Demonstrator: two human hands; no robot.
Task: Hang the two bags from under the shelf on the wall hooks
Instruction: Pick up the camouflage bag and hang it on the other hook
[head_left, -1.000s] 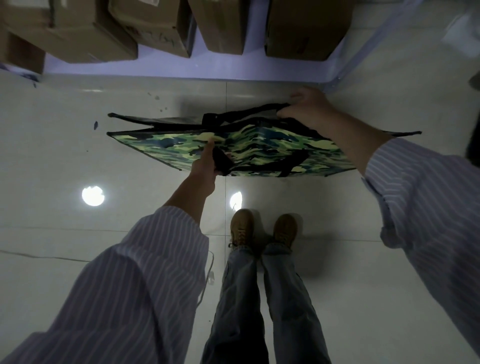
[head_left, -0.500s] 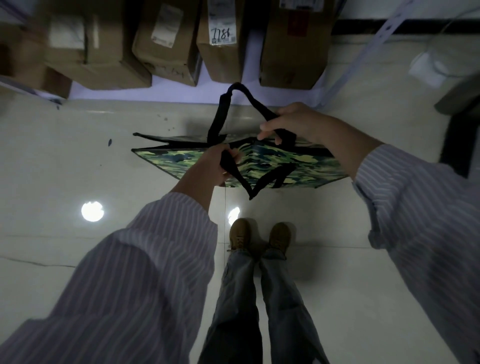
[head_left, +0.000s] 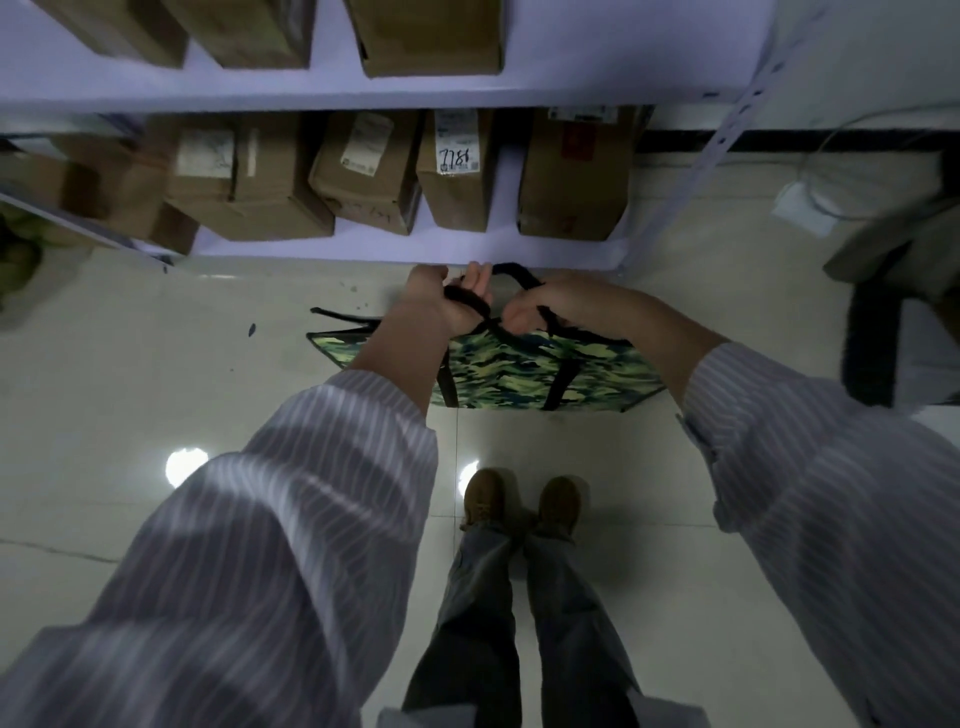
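A green camouflage bag (head_left: 519, 371) with black straps hangs in front of me above the tiled floor, just before the white shelf (head_left: 363, 249). My left hand (head_left: 441, 301) is closed around one black handle strap. My right hand (head_left: 550, 306) grips the other black strap beside it; the two hands nearly touch above the bag's top edge. The bag's left end sticks out past my left forearm. No second bag and no wall hooks are in view.
Several cardboard boxes (head_left: 457, 176) stand on the shelf's lower board and more on the board above. A slotted shelf post (head_left: 711, 150) runs at the right. A dark chair or stool (head_left: 883, 322) stands far right. My feet (head_left: 519, 501) are on the tiles.
Both hands have risen and come together, gathering the black handles above the bag. The bag has lifted with them, and the view has tilted up to show more of the shelf.
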